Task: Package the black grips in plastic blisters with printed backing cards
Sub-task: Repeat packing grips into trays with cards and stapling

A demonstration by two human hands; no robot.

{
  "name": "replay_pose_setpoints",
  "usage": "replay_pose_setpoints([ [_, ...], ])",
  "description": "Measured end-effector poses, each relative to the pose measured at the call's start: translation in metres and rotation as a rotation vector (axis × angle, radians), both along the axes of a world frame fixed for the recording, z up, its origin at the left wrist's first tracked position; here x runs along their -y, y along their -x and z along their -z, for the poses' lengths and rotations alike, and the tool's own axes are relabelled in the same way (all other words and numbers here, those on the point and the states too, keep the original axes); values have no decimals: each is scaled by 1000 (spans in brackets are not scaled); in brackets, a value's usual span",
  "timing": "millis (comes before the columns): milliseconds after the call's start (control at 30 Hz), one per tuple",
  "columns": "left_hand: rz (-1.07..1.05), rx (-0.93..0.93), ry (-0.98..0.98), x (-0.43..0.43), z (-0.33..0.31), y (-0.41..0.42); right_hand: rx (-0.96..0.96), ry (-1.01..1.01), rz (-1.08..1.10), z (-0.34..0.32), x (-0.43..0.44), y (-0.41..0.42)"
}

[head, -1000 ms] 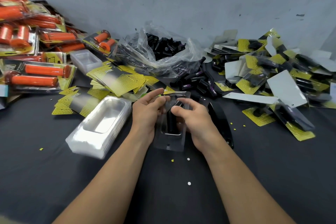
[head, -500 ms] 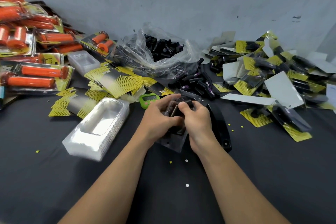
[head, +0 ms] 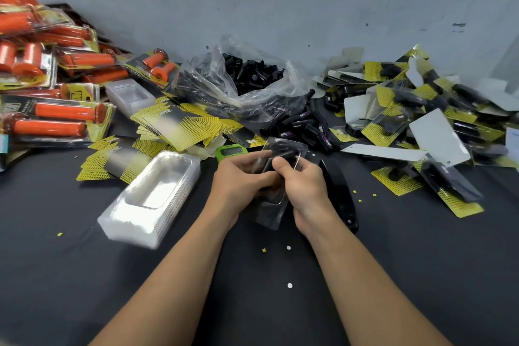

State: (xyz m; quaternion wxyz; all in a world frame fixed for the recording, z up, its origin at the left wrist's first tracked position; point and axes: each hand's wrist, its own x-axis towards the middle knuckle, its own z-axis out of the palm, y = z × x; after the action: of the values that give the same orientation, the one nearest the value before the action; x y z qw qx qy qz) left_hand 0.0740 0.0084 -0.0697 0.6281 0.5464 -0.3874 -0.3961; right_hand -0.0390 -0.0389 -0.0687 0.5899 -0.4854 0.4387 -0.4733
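Both hands are clamped at mid-desk: the left hand (head: 241,180) curls round the clear blister (head: 269,211), and the right hand (head: 303,185) pinches the black grip (head: 266,164) lying in its pocket. The yellow-and-black backing cards (head: 179,126) behind carry a logo too blurred to read, as do the purple labels on the loose grips (head: 297,126). The stack of empty blisters (head: 151,199) sits left, a long black tool (head: 339,194) is just right, and the bare dark desk (head: 252,303) lies nearer.
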Motion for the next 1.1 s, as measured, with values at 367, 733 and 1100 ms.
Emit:
replay_pose_setpoints([
  [367,101,-38,46,0,0,0,48,36,-7,4,4,2],
  [733,54,-75,51,-1,-2,3,118,47,-25,-2,5,5],
  [1100,233,-109,0,1,-2,0,155,-36,-83,-8,3,10],
])
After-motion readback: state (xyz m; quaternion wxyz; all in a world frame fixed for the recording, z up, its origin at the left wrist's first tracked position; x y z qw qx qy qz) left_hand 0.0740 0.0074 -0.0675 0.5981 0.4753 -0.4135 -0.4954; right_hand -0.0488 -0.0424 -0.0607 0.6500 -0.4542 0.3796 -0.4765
